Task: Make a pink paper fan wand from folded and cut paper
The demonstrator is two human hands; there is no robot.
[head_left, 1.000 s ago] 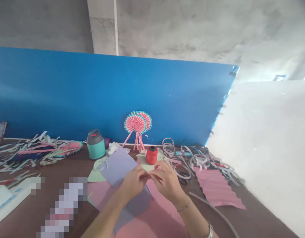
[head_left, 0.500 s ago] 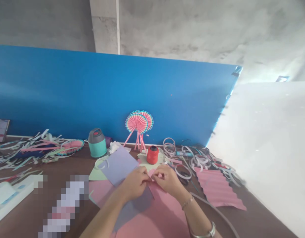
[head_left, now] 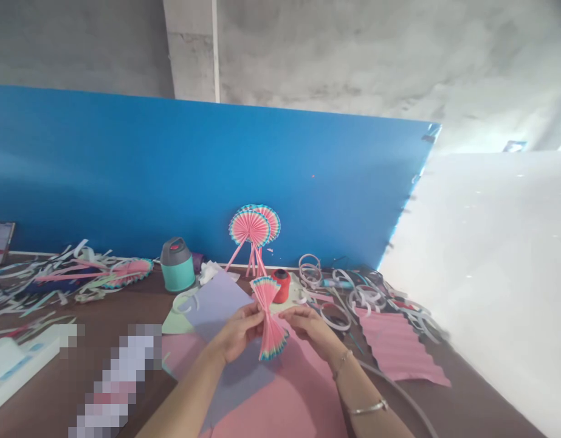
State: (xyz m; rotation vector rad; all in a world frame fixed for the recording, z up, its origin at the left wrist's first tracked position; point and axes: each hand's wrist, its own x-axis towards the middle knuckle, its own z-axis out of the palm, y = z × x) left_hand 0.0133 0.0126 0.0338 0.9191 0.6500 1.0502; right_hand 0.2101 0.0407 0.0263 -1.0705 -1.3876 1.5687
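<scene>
My left hand (head_left: 244, 328) pinches a pleated pink paper fan (head_left: 273, 340) at its narrow middle. The folds spread above and below into a bow shape, with teal, yellow and white edges. Close beside that waist, the fingertips of my right hand (head_left: 305, 325) are drawn together; whatever is between them is too small to make out. Just behind the fan stands a red thread spool (head_left: 281, 286), partly covered by it. Under both hands lie pink paper sheets (head_left: 302, 389) and a lilac sheet (head_left: 223, 301).
Finished round fans (head_left: 250, 228) lean against the blue partition (head_left: 171, 164). A teal and grey container (head_left: 178, 267) stands to the left. Paper strips (head_left: 369, 298) lie coiled at the right, near a creased pink sheet (head_left: 401, 347). A white power strip (head_left: 29, 359) lies at the left.
The pleated paper, earlier mostly hidden low between my hands, now stands upright and fanned out at both ends. My right hand has shifted slightly away from my left.
</scene>
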